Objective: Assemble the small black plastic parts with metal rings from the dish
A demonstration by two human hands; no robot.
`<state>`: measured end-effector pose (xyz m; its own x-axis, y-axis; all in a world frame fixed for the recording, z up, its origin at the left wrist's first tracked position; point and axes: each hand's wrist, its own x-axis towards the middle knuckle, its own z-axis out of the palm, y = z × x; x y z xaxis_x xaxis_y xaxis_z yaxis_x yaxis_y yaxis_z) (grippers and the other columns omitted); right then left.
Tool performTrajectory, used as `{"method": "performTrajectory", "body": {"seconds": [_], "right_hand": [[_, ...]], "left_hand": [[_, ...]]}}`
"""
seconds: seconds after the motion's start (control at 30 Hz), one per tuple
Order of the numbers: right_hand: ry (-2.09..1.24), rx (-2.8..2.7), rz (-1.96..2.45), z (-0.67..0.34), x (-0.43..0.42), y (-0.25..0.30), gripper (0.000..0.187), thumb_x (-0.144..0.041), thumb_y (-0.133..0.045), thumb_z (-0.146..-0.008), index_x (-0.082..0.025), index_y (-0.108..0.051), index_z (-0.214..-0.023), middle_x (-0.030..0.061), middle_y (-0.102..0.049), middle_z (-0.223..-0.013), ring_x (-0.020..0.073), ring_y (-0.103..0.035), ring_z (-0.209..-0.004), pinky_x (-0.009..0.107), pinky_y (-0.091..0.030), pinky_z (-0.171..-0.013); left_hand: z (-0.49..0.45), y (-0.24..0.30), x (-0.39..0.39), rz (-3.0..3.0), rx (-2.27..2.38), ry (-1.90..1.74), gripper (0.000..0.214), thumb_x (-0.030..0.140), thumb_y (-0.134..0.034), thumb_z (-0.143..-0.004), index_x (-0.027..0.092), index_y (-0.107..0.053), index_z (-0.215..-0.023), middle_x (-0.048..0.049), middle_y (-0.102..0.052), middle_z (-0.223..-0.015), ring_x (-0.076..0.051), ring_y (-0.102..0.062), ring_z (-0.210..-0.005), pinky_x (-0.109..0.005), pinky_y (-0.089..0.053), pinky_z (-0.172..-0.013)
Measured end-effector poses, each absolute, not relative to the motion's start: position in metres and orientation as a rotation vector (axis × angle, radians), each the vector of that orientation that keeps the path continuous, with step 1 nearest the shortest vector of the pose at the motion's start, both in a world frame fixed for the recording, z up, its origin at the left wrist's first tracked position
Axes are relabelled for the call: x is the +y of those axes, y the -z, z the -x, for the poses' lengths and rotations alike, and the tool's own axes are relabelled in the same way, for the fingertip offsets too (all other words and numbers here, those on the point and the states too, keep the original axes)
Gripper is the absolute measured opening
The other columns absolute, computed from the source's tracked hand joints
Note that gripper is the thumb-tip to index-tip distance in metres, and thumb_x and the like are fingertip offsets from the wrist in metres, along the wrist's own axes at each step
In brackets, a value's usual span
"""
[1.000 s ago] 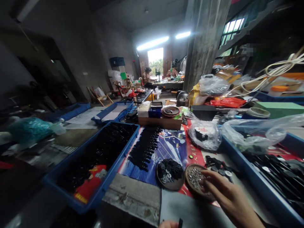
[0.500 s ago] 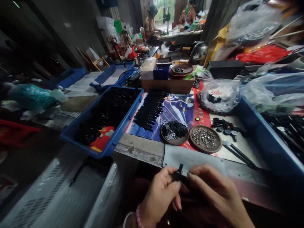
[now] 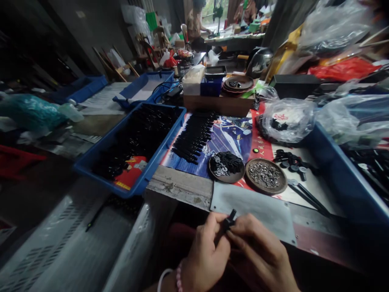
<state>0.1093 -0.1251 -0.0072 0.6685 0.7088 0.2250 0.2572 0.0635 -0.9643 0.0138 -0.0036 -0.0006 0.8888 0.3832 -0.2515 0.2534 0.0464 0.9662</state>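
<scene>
A small black part with a short upright stub is in my left hand, pinched between thumb and fingers. My right hand is closed against the part's right side, its fingertips together there. Whether a smaller piece sits in those fingertips is hidden. Beyond my hands, on the bench, lies a pale grey plate. Just past it stand a round dish of small metal pins or screws and a dish of small black and silvery pieces.
A blue tray of black parts stands left of a row of slim black pieces. At right are loose black pieces, a clear plastic bag and another blue bin. Two people sit far back.
My right hand has moved left and closed in on the black part. The part has turned in my left hand, its stub leaning right. The view has shifted slightly.
</scene>
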Motion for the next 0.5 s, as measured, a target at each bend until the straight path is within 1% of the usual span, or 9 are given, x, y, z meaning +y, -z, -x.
{"method": "performTrajectory", "body": {"seconds": [0.03,0.17,0.23,0.33,0.4,0.5], "right_hand": [[-0.450,-0.813,1.495,-0.109,-0.125,0.008,0.008,-0.017,-0.063,-0.091,-0.024,-0.067,-0.088,0.0017,-0.060,-0.079,0.0171,-0.060,-0.069,0.025,-0.048,-0.063],[-0.624,-0.676,1.464,-0.105,-0.127,0.011,0.007,-0.023,-0.067,-0.090,-0.023,-0.067,-0.083,0.0020,-0.059,-0.082,0.0176,-0.058,-0.074,0.025,-0.048,-0.068],[-0.734,-0.524,1.409,-0.102,-0.127,0.010,0.012,-0.027,-0.070,-0.088,-0.022,-0.064,-0.079,0.0014,-0.059,-0.081,0.0173,-0.057,-0.074,0.025,-0.048,-0.067],[-0.924,-0.268,1.244,-0.098,-0.126,0.006,0.024,-0.033,-0.075,-0.083,-0.021,-0.056,-0.074,-0.0008,-0.057,-0.076,0.0150,-0.052,-0.069,0.023,-0.045,-0.061],[-1.015,-0.139,1.146,-0.096,-0.126,0.000,0.027,-0.035,-0.078,-0.080,-0.021,-0.055,-0.076,-0.0020,-0.057,-0.074,0.0135,-0.051,-0.066,0.021,-0.043,-0.058],[-1.040,-0.039,1.101,-0.093,-0.126,-0.008,0.031,-0.033,-0.084,-0.074,-0.024,-0.057,-0.086,-0.0042,-0.055,-0.073,0.0121,-0.050,-0.065,0.020,-0.042,-0.059]], "left_hand": [[-0.013,0.001,-0.004,-1.573,0.512,-0.107,0.028,0.011,-0.047,-0.090,0.020,-0.056,-0.115,-0.0067,-0.073,-0.100,-0.016,-0.067,-0.083,-0.021,-0.050,-0.065],[-0.012,-0.004,-0.004,-1.656,0.488,-0.082,0.026,0.012,-0.048,-0.091,0.020,-0.057,-0.114,-0.0057,-0.074,-0.098,-0.015,-0.067,-0.075,-0.024,-0.051,-0.071],[-0.011,-0.007,-0.004,-1.689,0.466,-0.084,0.026,0.012,-0.048,-0.091,0.020,-0.056,-0.115,-0.0059,-0.074,-0.099,-0.017,-0.068,-0.080,-0.025,-0.051,-0.075],[-0.008,-0.010,-0.004,-1.768,0.463,-0.104,0.029,0.010,-0.049,-0.089,0.021,-0.056,-0.115,-0.0058,-0.074,-0.101,-0.019,-0.069,-0.093,-0.026,-0.050,-0.081],[-0.005,-0.012,-0.006,-1.817,0.465,-0.105,0.029,0.009,-0.048,-0.089,0.021,-0.056,-0.115,-0.0054,-0.074,-0.101,-0.019,-0.069,-0.095,-0.026,-0.050,-0.084],[0.000,-0.012,-0.009,-1.866,0.463,-0.078,0.029,0.011,-0.047,-0.090,0.022,-0.057,-0.115,-0.0054,-0.075,-0.103,-0.020,-0.070,-0.096,-0.026,-0.050,-0.085]]}}
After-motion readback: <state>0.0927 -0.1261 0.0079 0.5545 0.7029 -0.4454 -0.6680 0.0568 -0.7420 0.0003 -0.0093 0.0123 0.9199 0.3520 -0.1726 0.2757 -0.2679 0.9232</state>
